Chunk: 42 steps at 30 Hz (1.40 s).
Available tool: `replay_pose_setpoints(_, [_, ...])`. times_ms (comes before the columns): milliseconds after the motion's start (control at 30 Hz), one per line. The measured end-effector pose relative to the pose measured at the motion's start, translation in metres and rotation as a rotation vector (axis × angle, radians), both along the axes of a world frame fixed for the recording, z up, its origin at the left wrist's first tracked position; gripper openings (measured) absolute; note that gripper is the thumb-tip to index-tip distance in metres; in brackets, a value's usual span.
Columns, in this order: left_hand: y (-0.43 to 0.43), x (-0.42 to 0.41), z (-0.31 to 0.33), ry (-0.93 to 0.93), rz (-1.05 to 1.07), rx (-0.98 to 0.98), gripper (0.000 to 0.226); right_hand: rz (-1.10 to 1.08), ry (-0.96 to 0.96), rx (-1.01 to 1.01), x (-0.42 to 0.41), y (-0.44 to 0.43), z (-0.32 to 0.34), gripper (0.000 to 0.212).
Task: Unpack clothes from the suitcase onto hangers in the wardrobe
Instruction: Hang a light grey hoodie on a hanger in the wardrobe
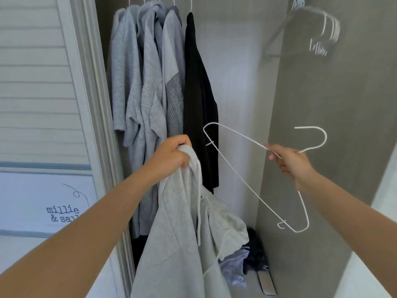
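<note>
My left hand (171, 152) grips the top of a light grey hooded garment (180, 244), which hangs down in front of the open wardrobe with its drawstrings dangling. My right hand (289, 163) holds a white wire hanger (242, 179) near its neck, tilted on its side, hook pointing up and right. The hanger is apart from the garment, to its right. Several grey tops (146, 82) and a black one (197, 100) hang on hangers at the wardrobe's left. No suitcase is in view.
More empty white hangers (326, 33) hang at the upper right, blurred. A slatted white door (38, 93) stands to the left. A pile of dark and pale clothes (247, 263) lies on the wardrobe floor. A grey side wall (333, 104) bounds the right.
</note>
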<state>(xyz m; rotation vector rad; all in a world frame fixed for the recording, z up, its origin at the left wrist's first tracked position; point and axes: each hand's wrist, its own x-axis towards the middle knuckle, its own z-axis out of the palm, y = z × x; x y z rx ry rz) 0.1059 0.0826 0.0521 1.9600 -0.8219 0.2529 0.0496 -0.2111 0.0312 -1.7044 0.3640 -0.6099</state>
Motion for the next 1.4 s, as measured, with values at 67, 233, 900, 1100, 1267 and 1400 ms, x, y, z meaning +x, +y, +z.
replay_pose_setpoints(67, [0.004, -0.013, -0.006, 0.005, 0.009, 0.01, 0.017, 0.056, 0.03, -0.014, -0.018, -0.004, -0.013, 0.033])
replay_pose_setpoints(233, [0.011, -0.044, -0.022, 0.014, 0.015, 0.032, 0.025, 0.286, 0.18, -0.107, -0.056, 0.0, -0.036, 0.033])
replay_pose_setpoints(900, [-0.014, -0.114, -0.062, 0.051, -0.423, 0.223, 0.018, 0.372, 0.318, 0.123, -0.096, 0.112, -0.103, 0.045])
replay_pose_setpoints(1100, [0.003, -0.109, -0.074, -0.242, -0.31, 0.333, 0.038, 0.21, 0.167, 0.273, -0.105, 0.117, -0.103, 0.037])
replay_pose_setpoints(1267, [0.029, -0.094, -0.057, -0.392, -0.019, 0.476, 0.073, 0.149, 0.11, 0.233, -0.11, 0.119, -0.093, 0.033])
replay_pose_setpoints(1400, [0.044, -0.092, -0.05, -0.368, 0.144, 0.725, 0.052, 0.138, 0.088, 0.227, -0.112, 0.119, -0.088, 0.021])
